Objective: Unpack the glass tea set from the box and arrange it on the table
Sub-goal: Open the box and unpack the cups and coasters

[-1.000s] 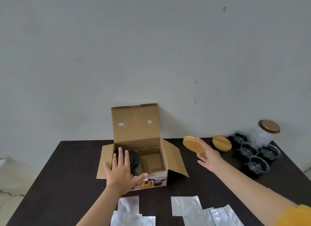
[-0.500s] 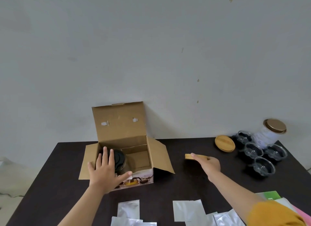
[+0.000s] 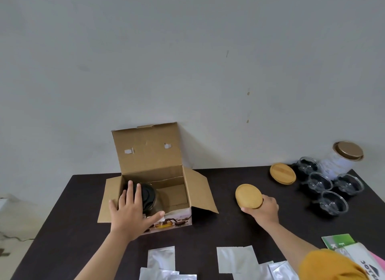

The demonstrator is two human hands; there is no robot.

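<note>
I am holding a round wooden lid (image 3: 249, 196) in my right hand (image 3: 263, 209), right of centre in the frame. The fingers are curled under it, and it is tilted up on edge above the dark table (image 3: 229, 234), not resting flat. My left hand (image 3: 130, 212) is lying spread open across the front left corner of the cardboard box (image 3: 154, 181), gripping nothing, with its fingers reaching over the rim toward the dark-lidded glass jar (image 3: 148, 196) inside.

The tea set is split. That jar is sitting in the box at left of centre, while a second wooden lid (image 3: 282, 173), four glass cups (image 3: 329, 188) and a gold-capped jar (image 3: 341, 161) are standing together at the far right.

I am watching three risks. The tilted lid could slip from my fingertips and roll toward the cups, knocking glass. The box is light, so pulling the jar out one-handed could drag or tip it. The foil pouches (image 3: 237, 259) along the bottom edge look slippery, so anything set down on them might slide.
</note>
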